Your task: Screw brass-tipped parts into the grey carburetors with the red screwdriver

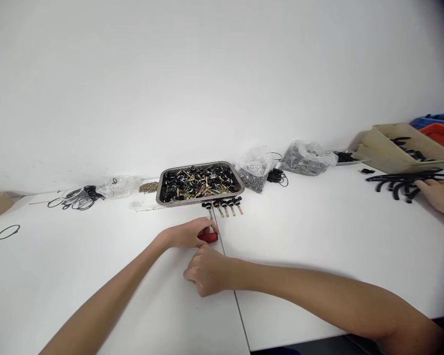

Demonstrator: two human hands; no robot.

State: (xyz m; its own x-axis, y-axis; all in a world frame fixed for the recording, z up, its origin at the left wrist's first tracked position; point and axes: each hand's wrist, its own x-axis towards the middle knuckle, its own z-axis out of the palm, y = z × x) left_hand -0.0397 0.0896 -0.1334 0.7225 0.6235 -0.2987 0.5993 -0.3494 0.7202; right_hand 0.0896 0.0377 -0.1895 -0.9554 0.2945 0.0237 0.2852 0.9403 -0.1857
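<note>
My left hand (194,232) is closed round a short red cylinder (207,238) with a dark end, close above the white table. Just nearer to me, my right hand (207,271) is curled with its fingers pressed together; what they hold, if anything, is hidden. Beyond my left hand lies a row of black-headed parts with brass-coloured stems (225,204), set side by side at the front edge of a metal tray (163,195). The tray is full of similar black and brass pieces.
Bags of small grey parts (307,159), black cords (277,176) and a pile of brass bits (148,187) line the wall. Right, another person's hand (438,195) holds curved black strips (399,185) near a beige bin (403,135). A seam (239,308) divides the table.
</note>
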